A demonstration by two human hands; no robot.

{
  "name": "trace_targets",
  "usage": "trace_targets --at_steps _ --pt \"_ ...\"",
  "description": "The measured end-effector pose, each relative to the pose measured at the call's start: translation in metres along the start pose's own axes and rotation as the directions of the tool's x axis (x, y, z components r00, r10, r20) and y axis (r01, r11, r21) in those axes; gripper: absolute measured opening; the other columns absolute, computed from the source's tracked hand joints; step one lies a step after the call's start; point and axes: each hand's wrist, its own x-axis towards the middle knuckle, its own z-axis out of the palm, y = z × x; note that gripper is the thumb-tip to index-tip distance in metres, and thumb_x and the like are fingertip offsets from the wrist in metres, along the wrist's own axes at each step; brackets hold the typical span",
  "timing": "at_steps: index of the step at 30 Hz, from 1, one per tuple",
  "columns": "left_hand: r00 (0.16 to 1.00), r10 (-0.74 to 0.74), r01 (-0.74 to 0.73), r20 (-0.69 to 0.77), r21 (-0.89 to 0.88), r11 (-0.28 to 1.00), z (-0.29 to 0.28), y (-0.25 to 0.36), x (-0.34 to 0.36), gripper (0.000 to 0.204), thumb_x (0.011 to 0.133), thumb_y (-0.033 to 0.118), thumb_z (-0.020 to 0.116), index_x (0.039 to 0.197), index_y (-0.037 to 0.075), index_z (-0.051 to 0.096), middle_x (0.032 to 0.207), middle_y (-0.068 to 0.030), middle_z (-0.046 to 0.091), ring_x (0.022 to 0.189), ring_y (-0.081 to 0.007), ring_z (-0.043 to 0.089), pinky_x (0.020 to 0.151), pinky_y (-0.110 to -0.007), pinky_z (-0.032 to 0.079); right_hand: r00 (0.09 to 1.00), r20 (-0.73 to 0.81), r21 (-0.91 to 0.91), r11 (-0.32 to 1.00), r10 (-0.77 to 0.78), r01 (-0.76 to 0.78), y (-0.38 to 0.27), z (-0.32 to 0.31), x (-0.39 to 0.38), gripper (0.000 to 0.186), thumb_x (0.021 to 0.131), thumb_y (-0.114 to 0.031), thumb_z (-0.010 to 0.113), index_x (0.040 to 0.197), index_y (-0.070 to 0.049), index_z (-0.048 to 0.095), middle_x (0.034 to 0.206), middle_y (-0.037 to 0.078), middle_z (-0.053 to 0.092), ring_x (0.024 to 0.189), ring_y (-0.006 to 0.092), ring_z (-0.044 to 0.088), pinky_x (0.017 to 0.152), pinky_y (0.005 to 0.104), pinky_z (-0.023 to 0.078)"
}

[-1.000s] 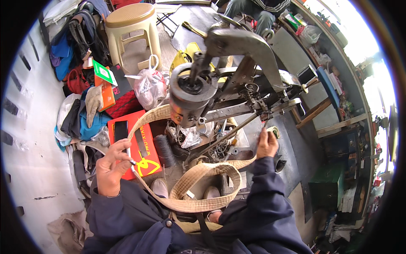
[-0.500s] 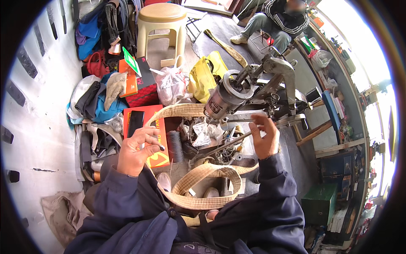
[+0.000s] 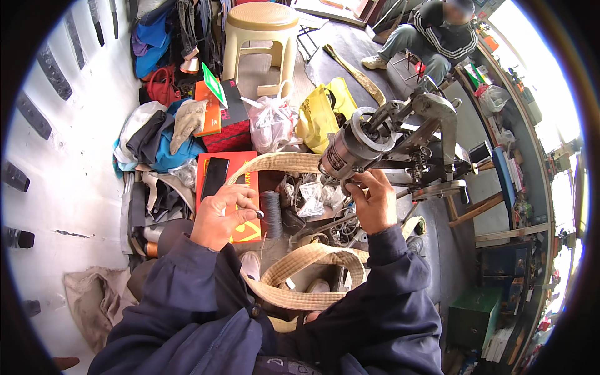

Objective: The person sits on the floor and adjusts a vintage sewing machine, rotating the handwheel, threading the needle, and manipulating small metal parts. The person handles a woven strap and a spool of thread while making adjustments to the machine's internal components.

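My left hand (image 3: 224,215) is closed in a pinch on a small dark piece (image 3: 259,214), too small to name, in front of the red box. My right hand (image 3: 375,203) is up against the underside of a metal shoe-repair sewing machine (image 3: 353,147). Its thumb and fingertips are pressed together by the round head's lower end; what lies between them is hidden. A long beige webbing strap (image 3: 306,255) lies looped across my lap and runs up behind my left hand toward the machine.
A spool of grey thread (image 3: 270,212) stands beside the red box (image 3: 250,178), which carries a black phone (image 3: 215,177). Ahead are a white plastic bag (image 3: 273,122), a yellow bag (image 3: 325,112) and a beige stool (image 3: 261,44). Another person (image 3: 431,37) sits at the far right.
My right hand has moved left and in to the machine's head, its fingers closing there. My left hand keeps its pinch on the small dark piece. The whole view has shifted slightly.
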Motion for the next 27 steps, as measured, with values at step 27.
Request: trace_targets --at_steps 27 --pt "0.944 -0.314 0.289 0.101 -0.712 0.640 0.081 -0.007 -0.012 0.010 0.098 0.014 0.068 0.102 0.006 0.072 0.118 -0.0118 0.071 0.114 -0.0243 0.066 0.096 -0.040 0.055 0.964 0.011 0.375 0.892 0.267 -0.251 -0.023 -0.016 -0.041 0.021 0.092 -0.017 0.070 0.091 0.004 0.074 0.072 0.015 0.071 0.066 0.0167 0.071 0.065 0.0318 0.055"
